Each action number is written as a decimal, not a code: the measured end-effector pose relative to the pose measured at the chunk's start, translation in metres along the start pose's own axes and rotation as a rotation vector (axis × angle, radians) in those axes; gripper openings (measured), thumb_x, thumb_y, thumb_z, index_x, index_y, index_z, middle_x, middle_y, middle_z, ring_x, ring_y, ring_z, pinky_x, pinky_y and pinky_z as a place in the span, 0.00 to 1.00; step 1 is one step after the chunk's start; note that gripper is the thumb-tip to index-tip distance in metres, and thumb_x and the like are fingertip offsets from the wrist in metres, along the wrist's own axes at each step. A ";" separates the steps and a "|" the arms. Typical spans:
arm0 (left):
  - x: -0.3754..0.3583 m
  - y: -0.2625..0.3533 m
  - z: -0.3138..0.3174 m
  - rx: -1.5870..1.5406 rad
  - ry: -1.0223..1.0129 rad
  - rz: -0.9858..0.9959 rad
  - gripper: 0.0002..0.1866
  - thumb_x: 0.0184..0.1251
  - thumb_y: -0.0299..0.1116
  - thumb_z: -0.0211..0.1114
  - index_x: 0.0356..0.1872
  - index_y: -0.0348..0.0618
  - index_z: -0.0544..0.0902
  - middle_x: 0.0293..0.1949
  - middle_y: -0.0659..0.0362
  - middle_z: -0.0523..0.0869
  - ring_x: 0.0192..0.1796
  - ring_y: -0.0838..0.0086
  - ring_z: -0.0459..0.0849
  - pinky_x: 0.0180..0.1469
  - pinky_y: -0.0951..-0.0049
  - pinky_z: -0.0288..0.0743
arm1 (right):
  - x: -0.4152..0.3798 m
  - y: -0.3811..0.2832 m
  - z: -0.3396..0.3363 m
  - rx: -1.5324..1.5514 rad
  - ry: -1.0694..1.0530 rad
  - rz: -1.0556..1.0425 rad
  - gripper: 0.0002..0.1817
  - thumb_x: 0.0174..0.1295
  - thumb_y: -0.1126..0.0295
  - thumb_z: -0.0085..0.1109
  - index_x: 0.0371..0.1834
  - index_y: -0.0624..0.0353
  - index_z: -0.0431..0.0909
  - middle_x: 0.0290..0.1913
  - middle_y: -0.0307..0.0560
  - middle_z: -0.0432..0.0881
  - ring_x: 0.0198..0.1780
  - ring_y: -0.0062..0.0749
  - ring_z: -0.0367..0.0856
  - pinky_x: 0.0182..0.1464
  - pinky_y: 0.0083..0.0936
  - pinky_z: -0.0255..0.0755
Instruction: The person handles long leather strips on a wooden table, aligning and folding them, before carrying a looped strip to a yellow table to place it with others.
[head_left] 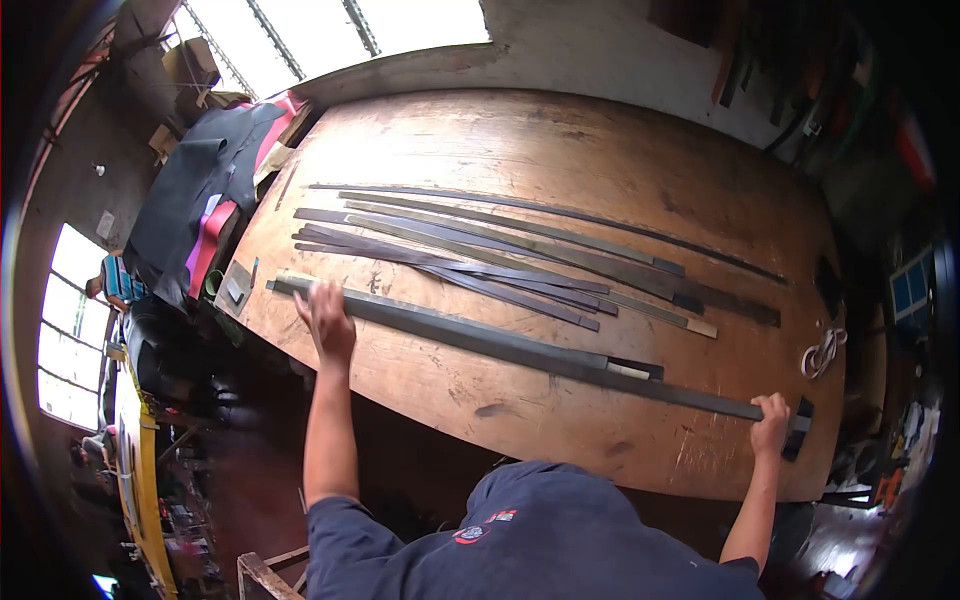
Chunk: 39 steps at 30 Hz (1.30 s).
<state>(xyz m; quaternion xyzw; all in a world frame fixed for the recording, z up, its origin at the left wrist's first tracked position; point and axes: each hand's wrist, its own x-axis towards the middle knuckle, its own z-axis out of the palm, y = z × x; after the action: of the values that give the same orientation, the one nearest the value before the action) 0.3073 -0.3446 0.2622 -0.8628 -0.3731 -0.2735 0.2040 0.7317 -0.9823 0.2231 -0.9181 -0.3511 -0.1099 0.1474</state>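
Observation:
A long dark grey strip (pixel 480 338), stiff and straight in appearance, slants across the near side of the wooden table (pixel 440 125). My left hand (pixel 330 320) is at its left part, fingertips over the strip and one finger spread out to the side. At the far right end, my right hand (pixel 770 424) has its fingers closed round the strip. A pale piece (pixel 628 371) shows along the strip's right half, beside a short black piece (pixel 642 368). Behind it lie several brown and dark flat strips (pixel 500 270), which look like leather, loosely fanned and partly crossing.
A coil of white cord (pixel 823 353) lies at the table's right end, and a dark flat piece (pixel 798 430) beside my right hand. Black and red sheets (pixel 185 180) are heaped beyond the left edge. A small grey plate (pixel 236 287) sits at the left corner.

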 end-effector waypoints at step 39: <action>0.104 0.119 -0.284 -0.447 -0.276 1.388 0.24 0.65 0.43 0.54 0.59 0.44 0.75 0.61 0.48 0.72 0.63 0.54 0.70 0.60 0.35 0.67 | 0.019 -0.096 0.167 0.012 -0.388 0.674 0.44 0.62 0.47 0.60 0.75 0.60 0.56 0.78 0.60 0.51 0.78 0.51 0.51 0.75 0.39 0.51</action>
<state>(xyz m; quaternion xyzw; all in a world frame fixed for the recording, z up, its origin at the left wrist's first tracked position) 0.3656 -0.5229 0.5276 -0.9477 0.3002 -0.0402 0.1010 0.6965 -0.8443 0.0914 -0.9848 -0.0519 0.1225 0.1113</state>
